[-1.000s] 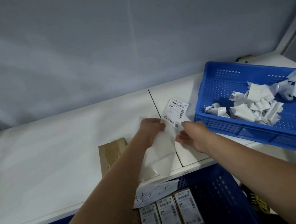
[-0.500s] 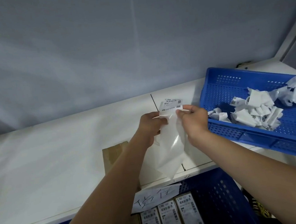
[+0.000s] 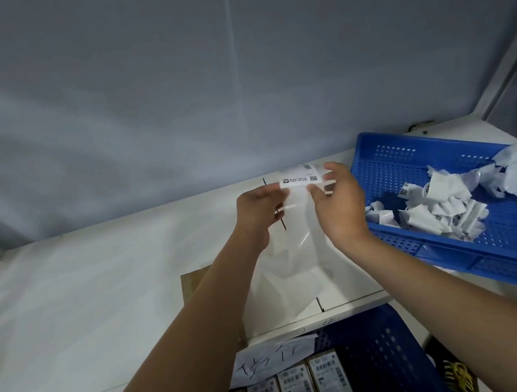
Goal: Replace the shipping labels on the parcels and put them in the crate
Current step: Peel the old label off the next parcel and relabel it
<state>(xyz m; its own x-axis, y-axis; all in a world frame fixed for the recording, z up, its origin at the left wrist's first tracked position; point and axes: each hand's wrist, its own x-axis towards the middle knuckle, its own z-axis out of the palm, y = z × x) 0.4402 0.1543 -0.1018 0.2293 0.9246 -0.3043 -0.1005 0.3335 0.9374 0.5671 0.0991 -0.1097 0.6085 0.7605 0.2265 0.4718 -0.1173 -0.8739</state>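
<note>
Left hand [image 3: 260, 210]: raised above the desk's far edge, forearm bare, reaching up from the lower left, fingers curled, pinching the left end of a label [image 3: 299, 176]. Right hand [image 3: 337, 202]: beside it, back toward camera, thumb and forefinger pinching the label's right end, forearm entering from lower right.

A single view is given, taken from a wide-angle camera worn on the person's head. It is aimed forward and down over a white table [image 3: 80, 295], whose far edge meets a grey wall filling the upper half of the frame. Both forearms enter from the bottom edge and are seen at close range, reaching toward frame centre. Straight lines are bowed by the lens near the borders. A blue crate [image 3: 393, 360] is cut off by the lower edge.
</note>
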